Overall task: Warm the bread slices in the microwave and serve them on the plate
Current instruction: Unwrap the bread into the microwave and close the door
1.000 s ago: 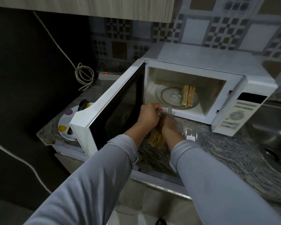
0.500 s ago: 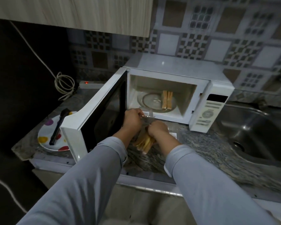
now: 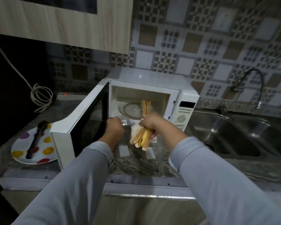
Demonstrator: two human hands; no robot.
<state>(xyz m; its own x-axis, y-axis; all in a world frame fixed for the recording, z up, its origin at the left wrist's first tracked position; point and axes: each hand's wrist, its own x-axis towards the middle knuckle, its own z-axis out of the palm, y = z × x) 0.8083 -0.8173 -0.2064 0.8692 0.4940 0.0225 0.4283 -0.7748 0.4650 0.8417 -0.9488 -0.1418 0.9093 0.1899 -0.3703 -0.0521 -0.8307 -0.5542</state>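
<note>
A white microwave stands on the counter with its door swung open to the left. Bread slices stand on edge on the glass turntable inside. My right hand holds a small stack of bread slices just in front of the opening. A clear plastic bread bag lies on the counter below, and my left hand is closed on its top edge. The white plate with coloured dots sits left of the door, black tongs lying on it.
A steel double sink with a tap lies to the right. A power strip and coiled cable sit behind the door on the left. A wooden cabinet hangs overhead. The counter's front edge is close below my arms.
My right hand has lifted a stack of slices up out of the bag. My left hand stays on the bag's edge. The camera has tilted up.
</note>
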